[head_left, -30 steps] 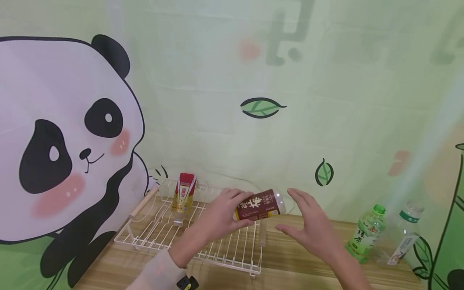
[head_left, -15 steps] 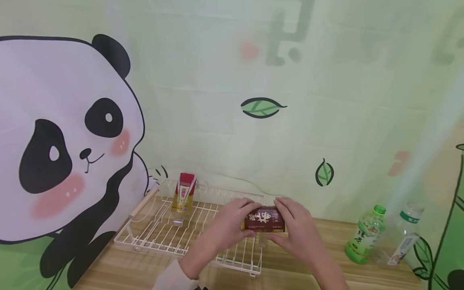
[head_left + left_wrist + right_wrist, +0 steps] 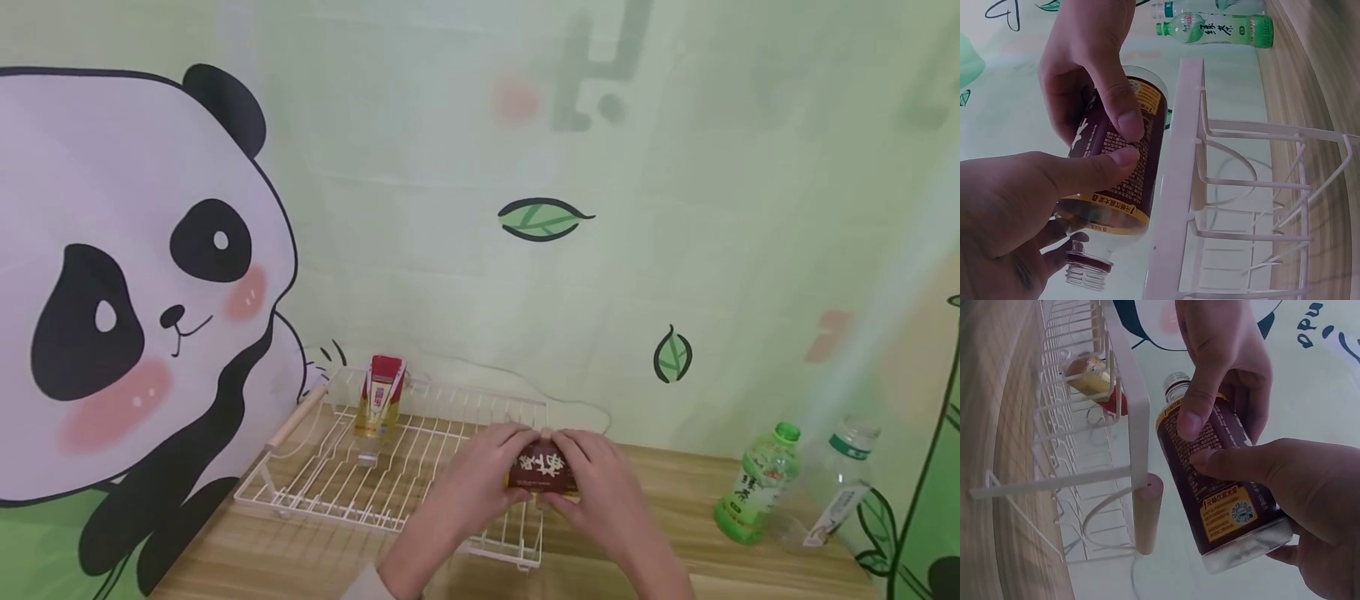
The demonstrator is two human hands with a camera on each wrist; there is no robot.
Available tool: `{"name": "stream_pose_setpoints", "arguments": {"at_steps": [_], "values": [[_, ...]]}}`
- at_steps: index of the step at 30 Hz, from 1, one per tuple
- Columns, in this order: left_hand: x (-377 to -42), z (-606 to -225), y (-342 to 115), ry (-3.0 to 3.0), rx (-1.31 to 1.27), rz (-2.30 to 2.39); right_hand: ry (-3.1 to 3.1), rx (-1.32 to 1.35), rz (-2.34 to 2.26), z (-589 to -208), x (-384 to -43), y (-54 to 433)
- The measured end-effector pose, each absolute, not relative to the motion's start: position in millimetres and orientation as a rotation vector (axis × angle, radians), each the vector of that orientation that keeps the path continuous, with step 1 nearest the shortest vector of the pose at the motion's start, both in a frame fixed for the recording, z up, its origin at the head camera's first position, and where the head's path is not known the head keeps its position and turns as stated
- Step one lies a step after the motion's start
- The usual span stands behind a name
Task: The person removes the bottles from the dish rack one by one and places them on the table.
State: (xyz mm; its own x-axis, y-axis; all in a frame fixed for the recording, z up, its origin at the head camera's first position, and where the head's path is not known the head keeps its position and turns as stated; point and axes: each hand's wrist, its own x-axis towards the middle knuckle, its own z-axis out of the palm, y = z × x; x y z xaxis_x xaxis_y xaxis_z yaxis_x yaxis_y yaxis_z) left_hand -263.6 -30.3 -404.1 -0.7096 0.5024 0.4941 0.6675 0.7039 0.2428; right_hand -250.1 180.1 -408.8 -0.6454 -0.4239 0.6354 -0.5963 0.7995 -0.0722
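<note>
A plastic bottle with a dark maroon label (image 3: 546, 468) lies sideways between both hands, over the right end of the white wire dish rack (image 3: 1175, 162). My left hand (image 3: 480, 471) grips it at the neck end, thumb across the label. At the base end my right hand (image 3: 600, 483) holds it, fingers curled over the top and thumb on the label. The two thumbs almost meet in both wrist views. Its threaded neck (image 3: 1088, 274) has no cap on it. Fingers hide much of the bottle's far side.
A red and gold bottle (image 3: 381, 400) leans neck-down in the rack's left part. Wooden handles (image 3: 298, 418) top the rack's ends. On the right of the wooden table (image 3: 660, 533) stand a green tea bottle (image 3: 757, 483) and a clear bottle (image 3: 840, 475). A printed cloth hangs behind.
My right hand has come in from the right and taken hold of the maroon bottle's base end. The bottle has levelled out and moved slightly lower, and both hands have drawn closer together.
</note>
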Motion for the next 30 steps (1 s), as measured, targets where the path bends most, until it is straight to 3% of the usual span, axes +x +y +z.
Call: {"name": "stream_pose_setpoints", "arguments": {"at_steps": [13,30], "values": [[-261.1,-417.0,-33.9,-2.393,-0.922,-0.505,-2.428,0.725,0.372,-416.4,-246.8,170.7],[-257.7,-406.2,-27.6,-2.266,-0.962,-0.403,-2.390,0.714,0.322,-405.8,-241.2,171.8]]}}
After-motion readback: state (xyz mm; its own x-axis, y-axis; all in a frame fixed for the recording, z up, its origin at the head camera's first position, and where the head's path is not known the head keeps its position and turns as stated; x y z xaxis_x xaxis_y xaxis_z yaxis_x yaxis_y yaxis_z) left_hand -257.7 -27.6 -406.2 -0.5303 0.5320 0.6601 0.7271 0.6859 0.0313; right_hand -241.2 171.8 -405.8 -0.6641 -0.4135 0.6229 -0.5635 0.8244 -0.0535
